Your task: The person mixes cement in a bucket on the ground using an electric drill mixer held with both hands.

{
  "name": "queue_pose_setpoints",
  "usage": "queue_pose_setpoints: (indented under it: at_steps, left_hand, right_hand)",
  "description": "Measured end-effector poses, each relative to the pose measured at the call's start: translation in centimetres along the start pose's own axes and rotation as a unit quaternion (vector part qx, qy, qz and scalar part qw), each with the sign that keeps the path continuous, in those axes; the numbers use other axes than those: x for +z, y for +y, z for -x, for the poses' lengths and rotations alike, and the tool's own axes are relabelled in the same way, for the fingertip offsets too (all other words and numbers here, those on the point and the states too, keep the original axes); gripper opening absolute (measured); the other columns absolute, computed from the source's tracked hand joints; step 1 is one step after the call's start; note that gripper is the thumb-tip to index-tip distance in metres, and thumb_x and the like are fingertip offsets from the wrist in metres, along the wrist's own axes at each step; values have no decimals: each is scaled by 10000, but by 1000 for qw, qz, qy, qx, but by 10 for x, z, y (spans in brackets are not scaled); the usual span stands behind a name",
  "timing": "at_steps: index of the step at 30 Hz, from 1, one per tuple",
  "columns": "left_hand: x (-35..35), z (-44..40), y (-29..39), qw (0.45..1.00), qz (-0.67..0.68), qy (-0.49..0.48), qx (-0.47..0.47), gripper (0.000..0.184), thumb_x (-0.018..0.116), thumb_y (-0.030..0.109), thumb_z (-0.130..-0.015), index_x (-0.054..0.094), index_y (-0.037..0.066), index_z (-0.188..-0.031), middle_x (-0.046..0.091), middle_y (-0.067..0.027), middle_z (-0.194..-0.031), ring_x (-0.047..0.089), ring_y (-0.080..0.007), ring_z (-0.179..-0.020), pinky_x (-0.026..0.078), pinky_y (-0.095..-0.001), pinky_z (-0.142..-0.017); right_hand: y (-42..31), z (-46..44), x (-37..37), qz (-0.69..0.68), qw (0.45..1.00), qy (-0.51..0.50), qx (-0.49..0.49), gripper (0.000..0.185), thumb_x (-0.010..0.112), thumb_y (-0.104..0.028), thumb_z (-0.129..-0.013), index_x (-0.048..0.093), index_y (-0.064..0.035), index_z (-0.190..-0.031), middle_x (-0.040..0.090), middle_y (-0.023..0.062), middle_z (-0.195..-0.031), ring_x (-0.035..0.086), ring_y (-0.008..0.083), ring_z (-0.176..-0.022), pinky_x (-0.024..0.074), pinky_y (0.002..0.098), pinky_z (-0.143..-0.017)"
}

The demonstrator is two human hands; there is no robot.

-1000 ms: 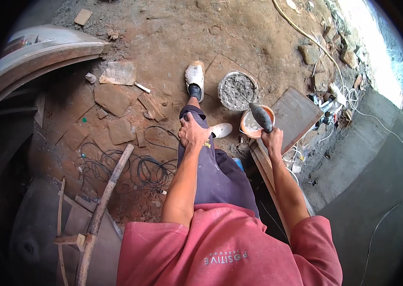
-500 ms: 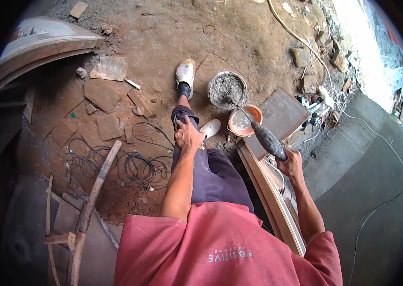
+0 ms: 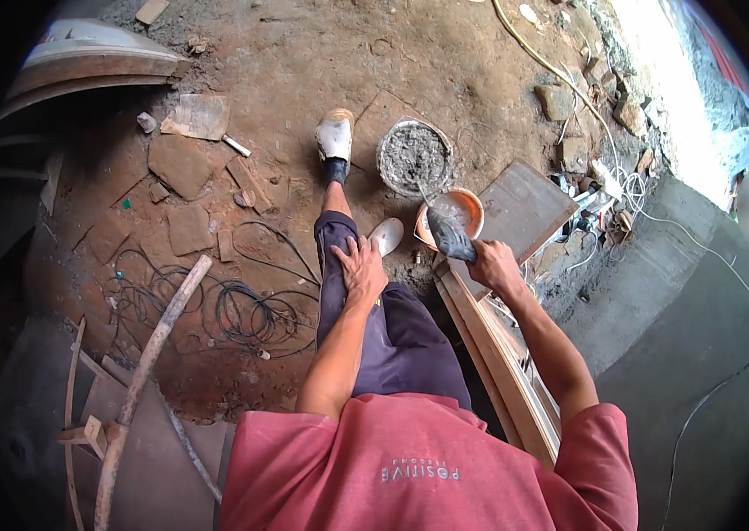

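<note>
My right hand (image 3: 494, 265) is closed around the rear of a dark, mortar-smeared mixing drill (image 3: 451, 235). Its thin metal shaft points toward a round bucket (image 3: 382, 168) of wet grey mortar (image 3: 413, 157); the lower tip cannot be made out. Partly beneath the drill stands an orange bucket (image 3: 478, 212) with pale liquid in it. My left hand (image 3: 362, 269) rests on my trouser leg near the knee, fingers spread, holding nothing.
A flat board (image 3: 525, 211) and long wooden planks (image 3: 490, 354) lie to the right. Black cable (image 3: 255, 314) is coiled at left near a wooden pole (image 3: 153, 350). Stones (image 3: 555, 102) and a pale hose (image 3: 534, 49) lie at upper right, beside smooth grey concrete (image 3: 684, 354).
My right hand and the drill have moved up and left, and the drill looks more foreshortened. My left hand has shifted slightly on the leg, its fingers more spread. The view has shifted a little.
</note>
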State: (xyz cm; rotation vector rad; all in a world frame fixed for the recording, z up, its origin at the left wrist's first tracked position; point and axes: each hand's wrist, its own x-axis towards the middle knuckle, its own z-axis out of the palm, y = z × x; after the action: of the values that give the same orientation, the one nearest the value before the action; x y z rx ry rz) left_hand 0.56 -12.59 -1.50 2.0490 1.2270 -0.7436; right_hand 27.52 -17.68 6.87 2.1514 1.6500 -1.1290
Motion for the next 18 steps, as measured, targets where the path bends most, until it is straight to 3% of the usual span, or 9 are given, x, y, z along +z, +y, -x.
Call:
queue_pose_setpoints:
  at_steps: [3,5,7,9,11,13,15,17,18]
  left_hand:
    - [24,21,-12,996,87,10,-11,678,716,294,-792,480,77,-1389,476,-143,-1419,328,-356,-1415,172,-671,-1131]
    - [36,39,-10,988,135,77,-16,552,666,228,-789,547,28,-1290,532,-160,-1339,354,-370,-1397,161,-671,-1139]
    - [32,48,3,993,77,84,1,543,663,224,-806,547,16,-1293,539,-159,-1329,353,-372,-1397,155,-678,-1136]
    - [19,48,28,999,30,19,38,667,724,256,-775,497,11,-1351,506,-173,-1368,356,-380,-1392,146,-659,-1153]
    - [38,37,61,975,202,-14,92,898,790,285,-722,358,22,-1464,458,-195,-1411,347,-419,-1387,165,-639,-1164]
    - [59,23,103,903,378,-70,193,1140,828,372,-663,177,59,-1546,388,-228,-1472,313,-414,-1418,217,-653,-1138]
    - [46,26,153,905,349,-57,236,1250,848,378,-632,69,99,-1568,286,-242,-1537,281,-433,-1429,260,-660,-1115]
    - [44,21,194,873,398,-60,277,1288,851,387,-620,24,120,-1571,211,-244,-1574,239,-439,-1446,262,-671,-1103]
    - [48,19,214,872,383,-72,296,1278,860,387,-615,51,134,-1573,149,-244,-1594,186,-467,-1455,260,-646,-1122]
  right_hand:
    - [2,-37,42,28,999,-16,33,176,617,-148,-731,669,-17,-836,657,268,-787,667,439,-768,544,515,-713]
    - [-3,-30,34,-50,989,127,63,195,640,-151,-715,690,-17,-846,652,260,-742,663,433,-724,543,486,-698]
    - [-7,-22,10,-116,972,175,110,202,645,-152,-698,690,6,-815,634,256,-674,655,402,-629,532,464,-667]
    - [-4,-8,-16,-166,957,205,121,207,667,-165,-696,665,25,-778,611,234,-621,596,335,-528,507,432,-619]
    - [2,14,-37,-164,957,206,123,226,681,-175,-700,643,40,-756,567,203,-567,525,264,-481,470,409,-571]
    - [-6,40,-59,-113,965,196,135,236,688,-173,-701,634,53,-742,537,196,-544,521,242,-473,457,403,-551]
    - [-15,62,-73,-103,967,201,116,235,688,-160,-708,619,64,-728,512,185,-530,507,237,-467,446,401,-541]
    - [-22,71,-79,-87,970,201,110,184,645,-139,-727,616,43,-739,537,253,-583,588,409,-541,469,440,-576]
    - [-19,71,-76,-84,970,200,110,176,650,-140,-728,617,33,-736,541,254,-587,586,427,-562,471,443,-578]
